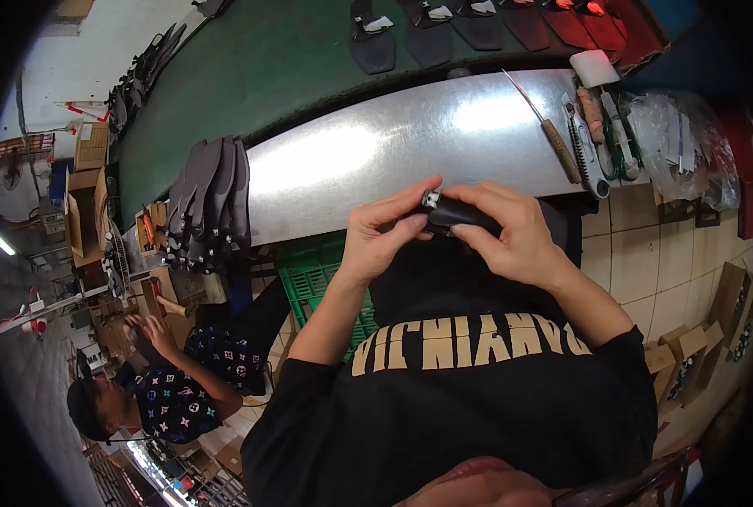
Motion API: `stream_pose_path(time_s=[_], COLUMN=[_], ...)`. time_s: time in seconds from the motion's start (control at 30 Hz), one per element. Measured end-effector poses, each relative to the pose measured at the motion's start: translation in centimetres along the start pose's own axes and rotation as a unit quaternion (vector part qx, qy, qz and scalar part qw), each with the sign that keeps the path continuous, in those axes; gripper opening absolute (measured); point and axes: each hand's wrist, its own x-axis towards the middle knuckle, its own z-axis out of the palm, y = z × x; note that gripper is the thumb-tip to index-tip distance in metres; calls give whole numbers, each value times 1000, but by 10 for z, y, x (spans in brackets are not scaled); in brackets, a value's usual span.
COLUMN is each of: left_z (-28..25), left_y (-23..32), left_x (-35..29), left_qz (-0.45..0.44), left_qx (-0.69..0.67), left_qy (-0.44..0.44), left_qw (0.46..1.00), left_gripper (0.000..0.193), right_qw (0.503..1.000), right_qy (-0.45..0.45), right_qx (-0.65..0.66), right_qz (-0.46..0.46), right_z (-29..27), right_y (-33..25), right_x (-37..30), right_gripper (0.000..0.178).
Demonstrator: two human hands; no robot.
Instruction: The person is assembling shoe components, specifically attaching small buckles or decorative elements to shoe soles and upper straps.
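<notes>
In front of my chest, near the metal ledge's front edge, I hold a dark strap-like piece (459,213) with a shiny metallic fitting at its left end. My left hand (389,226) is closed on that end, its thumb and fingers on either side of the fitting. Fingers bent over its top and thumb below, my right hand (507,232) grips the piece further along. The part inside my right palm is hidden. Left of my hands, a bundle of similar dark straps (212,198) hangs over the ledge's edge, with small shiny bits at the lower ends.
The metal ledge (334,173) borders a green conveyor belt (267,76) carrying dark sandals (427,38). An awl (558,148), a cutter (586,152) and a plastic bag (681,139) lie right. Below is a green crate (313,275); a co-worker (174,389) sits left.
</notes>
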Motion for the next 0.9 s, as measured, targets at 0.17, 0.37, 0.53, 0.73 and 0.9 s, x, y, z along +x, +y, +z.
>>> stream_pose_path(time_s=[0.17,0.37,0.53,0.73,0.9], left_z=[9,14,6,14,20], left_y=[-3,-3,-10,-12,-11], left_x=[-1,1,3,5,8], left_qz=[-59,-82,-79,-23,-15], left_qx=[-34,-4,-2,56,62], left_qy=[50,81,90,100,112], left_qw=[996,993,993,993,992], left_gripper=[43,42,38,37,36], right_qw=[998,987,990,993,991], right_qy=[55,16,-39,-24,-2], right_qx=[20,-128,-113,-92,-123], right_qz=[10,-91,-69,-64,-59], right_z=[9,5,2,6,10], right_y=[5,6,8,14,17], right_x=[-2,1,1,2,1], right_gripper=[26,15,21,24,24])
